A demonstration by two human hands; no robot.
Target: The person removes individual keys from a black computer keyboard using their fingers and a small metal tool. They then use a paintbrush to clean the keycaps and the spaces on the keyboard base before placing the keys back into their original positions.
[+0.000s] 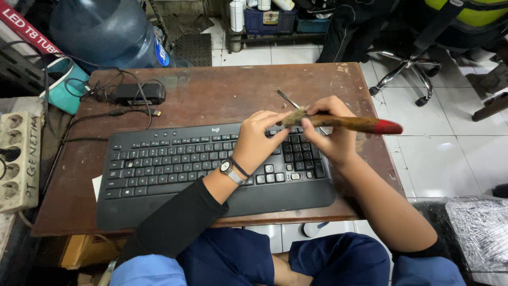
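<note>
Both hands (296,132) on paintbrush (349,124), seemingly above keyboard (174,169).

Single head-mounted view, looking steeply down from above the seated person at close range. The wooden table (222,95) fills the frame centre; tiled floor (450,143) lies toward 3 o'clock, the person's lap at 6 o'clock.

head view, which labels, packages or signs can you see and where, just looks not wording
Red box, top left corner: long, slanted, white print.
Water jug, behind the table: blue, with a blue-and-white label on its side.
Power strip, left edge: cream, handwritten dark marking.
Keyboard, on the table: black, small pale logo at its top edge.
</note>
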